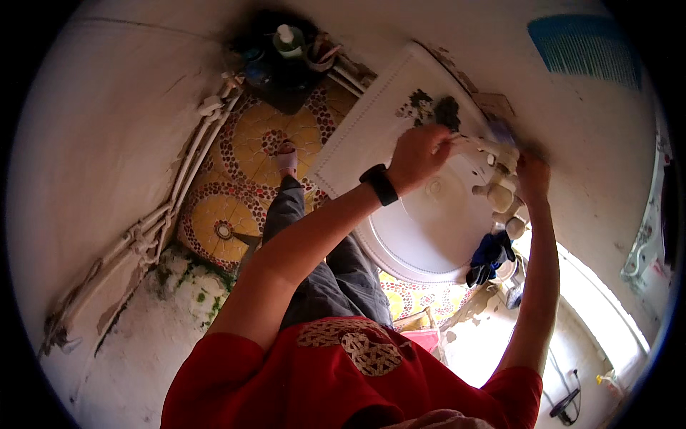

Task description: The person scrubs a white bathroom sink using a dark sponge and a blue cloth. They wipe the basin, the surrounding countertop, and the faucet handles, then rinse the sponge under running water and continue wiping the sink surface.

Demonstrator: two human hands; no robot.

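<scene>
My left hand (420, 153), with a black watch (379, 184) on its wrist, is over the white washbasin (396, 214). Its fingers close around the outer end of a pale faucet spout (474, 140). On the basin's wall side stands the pale, coated faucet body (501, 187) with its knobs. Beside it, against the wall, is my right hand (534, 174); its fingertips are hidden behind the faucet, so what they touch cannot be made out. A blurred purplish item (501, 131) lies between the spout and the wall.
Dark and pale clumps (447, 112) lie on the basin's far corner. A dark blue cloth (490, 257) hangs at its near rim. A blue comb (584, 48) is on the wall. White pipes (198, 145) run along the left wall. A pump bottle (288, 40) stands in the corner.
</scene>
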